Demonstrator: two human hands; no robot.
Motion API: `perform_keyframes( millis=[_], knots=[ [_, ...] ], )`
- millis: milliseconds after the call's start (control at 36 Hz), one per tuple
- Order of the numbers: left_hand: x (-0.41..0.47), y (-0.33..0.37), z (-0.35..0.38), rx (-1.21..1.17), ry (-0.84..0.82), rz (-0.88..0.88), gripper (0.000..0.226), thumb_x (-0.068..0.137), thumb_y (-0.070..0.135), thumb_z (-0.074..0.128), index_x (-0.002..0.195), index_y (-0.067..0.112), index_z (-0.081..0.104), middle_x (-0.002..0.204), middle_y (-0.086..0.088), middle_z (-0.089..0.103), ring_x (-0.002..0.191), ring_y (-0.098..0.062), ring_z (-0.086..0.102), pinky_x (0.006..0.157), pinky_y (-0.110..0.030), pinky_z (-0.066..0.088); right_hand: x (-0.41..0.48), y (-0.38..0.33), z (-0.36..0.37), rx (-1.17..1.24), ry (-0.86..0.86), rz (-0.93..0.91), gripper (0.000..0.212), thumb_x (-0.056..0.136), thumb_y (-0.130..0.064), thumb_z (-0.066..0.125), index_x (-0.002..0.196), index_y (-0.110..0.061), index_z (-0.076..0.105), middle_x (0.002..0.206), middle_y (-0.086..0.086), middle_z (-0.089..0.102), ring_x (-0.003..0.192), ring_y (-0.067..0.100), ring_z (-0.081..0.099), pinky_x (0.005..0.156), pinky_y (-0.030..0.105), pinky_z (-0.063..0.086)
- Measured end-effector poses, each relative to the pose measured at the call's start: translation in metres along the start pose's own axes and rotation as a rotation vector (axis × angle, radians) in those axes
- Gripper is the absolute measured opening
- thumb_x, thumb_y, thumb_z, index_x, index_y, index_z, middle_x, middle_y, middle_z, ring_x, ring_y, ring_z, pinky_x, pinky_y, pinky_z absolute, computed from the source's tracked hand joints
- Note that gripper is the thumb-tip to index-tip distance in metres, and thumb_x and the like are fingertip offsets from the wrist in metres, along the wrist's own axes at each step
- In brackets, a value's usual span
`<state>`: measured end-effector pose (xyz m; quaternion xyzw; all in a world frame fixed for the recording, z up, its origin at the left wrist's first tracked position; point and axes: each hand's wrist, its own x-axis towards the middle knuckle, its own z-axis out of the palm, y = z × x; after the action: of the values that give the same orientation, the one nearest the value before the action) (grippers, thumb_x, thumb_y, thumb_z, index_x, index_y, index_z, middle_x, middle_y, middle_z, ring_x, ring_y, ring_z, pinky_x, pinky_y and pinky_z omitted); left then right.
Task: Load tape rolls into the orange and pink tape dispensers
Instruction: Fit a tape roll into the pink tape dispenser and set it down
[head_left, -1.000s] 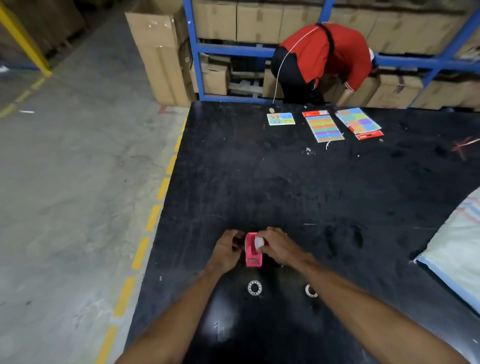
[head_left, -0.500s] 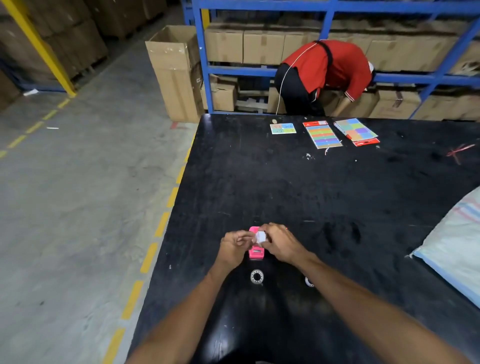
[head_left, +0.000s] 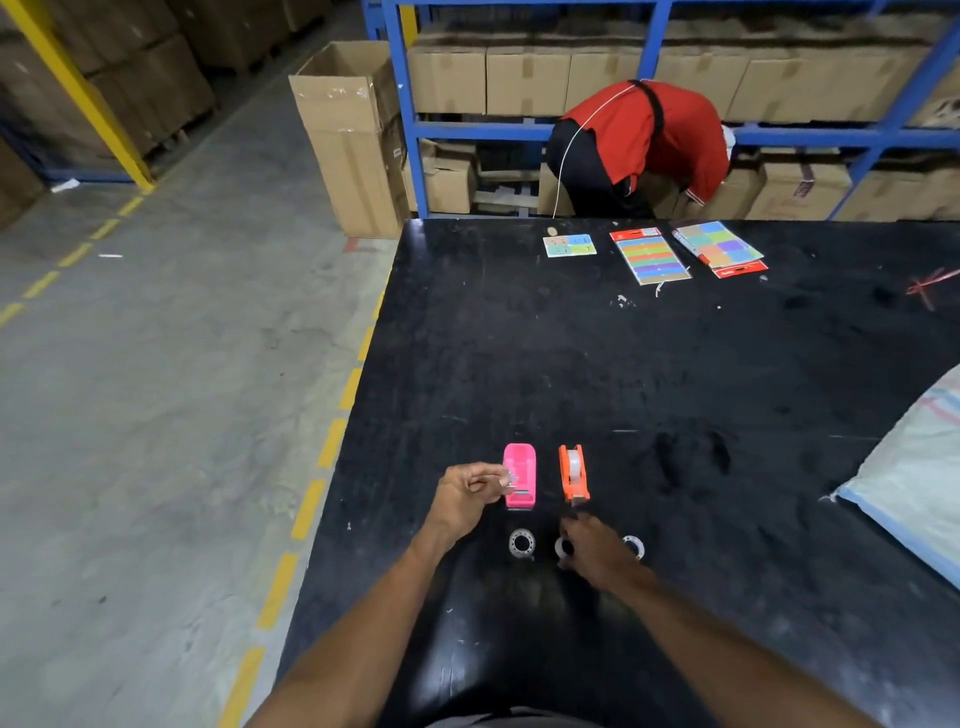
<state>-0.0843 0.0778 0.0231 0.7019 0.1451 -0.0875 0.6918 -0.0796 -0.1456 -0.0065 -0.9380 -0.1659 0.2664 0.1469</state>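
Fingers (head_left: 498, 475) of our left hand (head_left: 465, 496) pinch together at the near left side of the pink dispenser (head_left: 519, 474); whatever small thing sits between them is too blurred to name. Our right hand (head_left: 597, 553), lower centre of the frame, curls over a tape roll (head_left: 561, 548) lying on the bench (head_left: 675, 389); we cannot tell whether it grips it. Two more rolls flank it, one to the left (head_left: 521, 543) and one to the right (head_left: 635, 545). Just right of the pink dispenser stands the orange dispenser (head_left: 573, 473), a clear roll already in it. Coloured cards (head_left: 652, 257) lie at the bench's far edge.
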Motion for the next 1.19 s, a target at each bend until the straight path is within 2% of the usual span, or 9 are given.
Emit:
perform_keyframes(
  millis=[167, 333, 389, 500, 667, 861, 972, 1083, 1194],
  knots=[
    [0.001, 0.004, -0.006, 0.016, -0.009, -0.002, 0.020, 0.088, 0.014, 0.071, 0.104, 0.004, 0.072, 0.099, -0.023, 0.075, 0.093, -0.026, 0.074, 0.077, -0.022, 0.057, 0.002, -0.002, 0.013, -0.041, 0.005, 0.065, 0.055, 0.079, -0.024, 0.079, 0.126, -0.015, 0.052, 0.135, 0.009, 0.047, 0.112, 0.034, 0.062, 0.091, 0.040, 0.050],
    [0.003, 0.001, -0.013, 0.019, -0.011, -0.017, 0.009, 0.088, 0.011, 0.070, 0.095, 0.014, 0.075, 0.098, -0.018, 0.076, 0.087, -0.017, 0.073, 0.082, -0.030, 0.058, 0.008, -0.010, 0.020, -0.282, 0.208, -0.072, 0.069, 0.071, -0.062, 0.072, 0.121, -0.017, 0.055, 0.123, 0.004, 0.054, 0.117, 0.026, 0.055, 0.090, 0.039, 0.049],
    [0.004, 0.000, -0.016, 0.031, -0.005, -0.027, 0.012, 0.087, 0.013, 0.071, 0.099, 0.009, 0.075, 0.101, -0.020, 0.075, 0.089, -0.020, 0.072, 0.086, -0.037, 0.057, 0.014, -0.022, 0.023, -0.293, 0.239, -0.143, 0.069, 0.071, -0.062, 0.071, 0.121, -0.017, 0.056, 0.117, 0.002, 0.056, 0.113, 0.025, 0.057, 0.092, 0.037, 0.048],
    [0.003, 0.002, -0.021, 0.057, 0.004, -0.038, 0.018, 0.087, 0.014, 0.072, 0.103, 0.005, 0.073, 0.102, -0.020, 0.075, 0.090, -0.021, 0.071, 0.089, -0.040, 0.057, 0.025, -0.043, 0.031, -0.261, 0.132, -0.118, 0.075, 0.074, -0.050, 0.073, 0.136, -0.019, 0.046, 0.129, 0.004, 0.054, 0.120, 0.025, 0.051, 0.101, 0.037, 0.042],
    [0.001, 0.008, -0.030, 0.052, 0.009, -0.024, 0.016, 0.086, 0.017, 0.073, 0.100, 0.010, 0.075, 0.091, -0.009, 0.076, 0.088, -0.020, 0.072, 0.086, -0.034, 0.058, 0.028, -0.044, 0.040, -0.128, 0.131, -0.125, 0.038, 0.086, -0.026, 0.059, 0.124, -0.019, 0.055, 0.129, 0.005, 0.055, 0.116, 0.026, 0.055, 0.096, 0.035, 0.046],
    [-0.002, 0.009, -0.029, 0.044, 0.021, 0.019, 0.018, 0.085, 0.014, 0.073, 0.100, 0.004, 0.076, 0.090, -0.022, 0.075, 0.081, -0.022, 0.071, 0.080, -0.032, 0.056, 0.022, -0.039, -0.010, 0.497, 0.277, -0.132, 0.026, 0.077, -0.018, 0.073, 0.090, -0.028, 0.053, 0.082, -0.011, 0.062, 0.077, 0.000, 0.059, 0.067, 0.018, 0.045],
    [-0.005, 0.014, -0.016, 0.029, -0.028, 0.042, 0.019, 0.085, 0.003, 0.070, 0.102, -0.006, 0.073, 0.085, -0.010, 0.076, 0.075, -0.012, 0.072, 0.073, -0.021, 0.058, 0.028, -0.037, -0.044, 0.610, 0.253, -0.178, 0.036, 0.075, -0.011, 0.079, 0.102, -0.022, 0.060, 0.091, 0.003, 0.069, 0.084, 0.013, 0.066, 0.071, 0.016, 0.052],
    [-0.005, 0.017, -0.005, 0.008, -0.053, 0.068, 0.021, 0.084, 0.003, 0.072, 0.102, -0.007, 0.072, 0.099, -0.026, 0.074, 0.087, -0.025, 0.073, 0.083, -0.034, 0.060, 0.032, -0.034, -0.056, 0.599, 0.199, -0.236, 0.039, 0.075, -0.011, 0.082, 0.100, -0.031, 0.061, 0.099, -0.004, 0.072, 0.092, 0.009, 0.070, 0.078, 0.027, 0.058],
    [-0.008, 0.017, 0.000, 0.015, -0.046, 0.065, 0.019, 0.085, 0.007, 0.072, 0.102, -0.002, 0.074, 0.099, -0.025, 0.075, 0.090, -0.028, 0.072, 0.087, -0.040, 0.059, 0.031, -0.032, -0.058, 0.606, 0.173, -0.244, 0.036, 0.074, -0.013, 0.082, 0.099, -0.032, 0.064, 0.095, -0.004, 0.075, 0.091, 0.008, 0.072, 0.082, 0.033, 0.059]
  ],
)
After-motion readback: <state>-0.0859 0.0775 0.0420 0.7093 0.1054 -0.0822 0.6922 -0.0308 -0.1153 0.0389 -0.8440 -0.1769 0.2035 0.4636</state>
